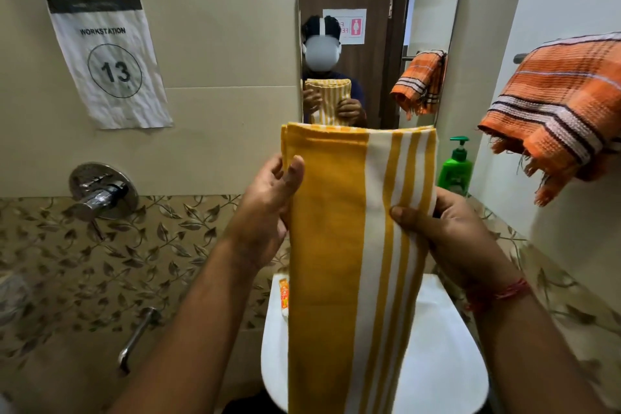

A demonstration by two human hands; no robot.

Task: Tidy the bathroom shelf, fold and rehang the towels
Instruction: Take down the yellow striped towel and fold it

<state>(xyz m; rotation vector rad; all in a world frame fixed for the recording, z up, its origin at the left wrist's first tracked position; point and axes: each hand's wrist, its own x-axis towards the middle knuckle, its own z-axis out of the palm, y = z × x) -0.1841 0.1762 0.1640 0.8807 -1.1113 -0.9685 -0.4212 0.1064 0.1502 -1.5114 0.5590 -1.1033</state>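
A yellow and white striped towel [356,228], folded into a long narrow strip, hangs upright in front of me over the white washbasin [437,363]. My left hand [268,208] grips its left edge with the thumb on the front. My right hand [440,228] grips the right edge, thumb pressed on the stripes. An orange striped towel [564,111] hangs bunched over a rail on the right wall.
A wall mirror [379,10] faces me. A green pump bottle [455,168] stands behind the towel on the right. An orange tube [284,296] lies on the basin's left rim. A chrome tap [100,195] and a paper sign [107,60] are on the left wall.
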